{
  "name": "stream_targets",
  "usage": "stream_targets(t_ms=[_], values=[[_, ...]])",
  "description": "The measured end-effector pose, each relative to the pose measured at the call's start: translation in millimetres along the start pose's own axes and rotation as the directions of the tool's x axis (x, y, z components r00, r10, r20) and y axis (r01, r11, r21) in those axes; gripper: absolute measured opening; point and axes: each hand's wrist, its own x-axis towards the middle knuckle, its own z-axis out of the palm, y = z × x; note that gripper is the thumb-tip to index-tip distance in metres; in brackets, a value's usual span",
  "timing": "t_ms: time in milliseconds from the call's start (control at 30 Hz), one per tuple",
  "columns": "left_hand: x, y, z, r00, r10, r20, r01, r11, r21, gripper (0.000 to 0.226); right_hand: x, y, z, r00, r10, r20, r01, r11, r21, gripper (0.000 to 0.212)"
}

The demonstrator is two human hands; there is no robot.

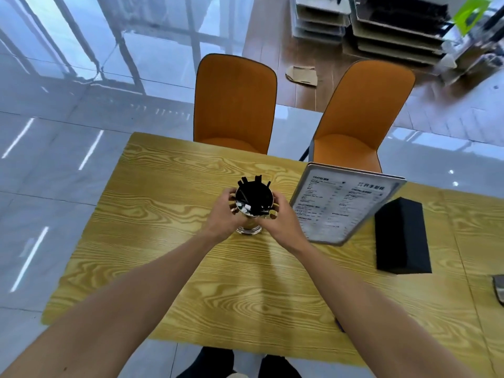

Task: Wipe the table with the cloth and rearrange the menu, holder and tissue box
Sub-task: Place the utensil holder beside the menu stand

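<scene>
A clear glass holder point(254, 199) filled with black sticks and small packets stands on the wooden table point(169, 257) near its middle. My left hand point(225, 214) grips its left side and my right hand point(281, 222) grips its right side. Just right of it a menu point(346, 205) in a clear stand leans upright. A black tissue box point(401, 236) lies to the right of the menu. No cloth is visible.
Two orange chairs point(234, 102) point(357, 118) are tucked at the table's far edge. A dark object point(499, 289) pokes in at the right edge of the table. Stacked trays point(381, 25) and a scrap of cardboard point(301, 75) lie on the floor beyond.
</scene>
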Motion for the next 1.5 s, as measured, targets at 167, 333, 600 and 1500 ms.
stream_targets(t_ms=[167,333,600,1500], values=[[2.9,-2.5,3.5,1.0,-0.012,0.017,0.012,1.0,-0.01,0.087,-2.6,5.2,-1.5,1.0,0.003,-0.03,-0.004,1.0,-0.023,0.082],[5.5,-1.2,5.9,0.999,-0.018,0.051,0.019,1.0,-0.003,0.087,-5.7,8.0,-1.8,0.998,-0.016,-0.056,0.011,0.995,-0.095,0.076],[1.4,-2.7,11.9,0.996,0.004,0.084,-0.004,1.0,0.002,0.083,-20.9,16.3,-3.1,0.992,-0.013,-0.126,-0.01,0.984,-0.179,0.077],[-13.2,-4.7,26.0,0.992,-0.124,0.012,0.12,0.974,0.193,0.097,-33.1,30.9,-13.7,0.988,0.043,-0.147,-0.083,0.956,-0.282,0.077]])
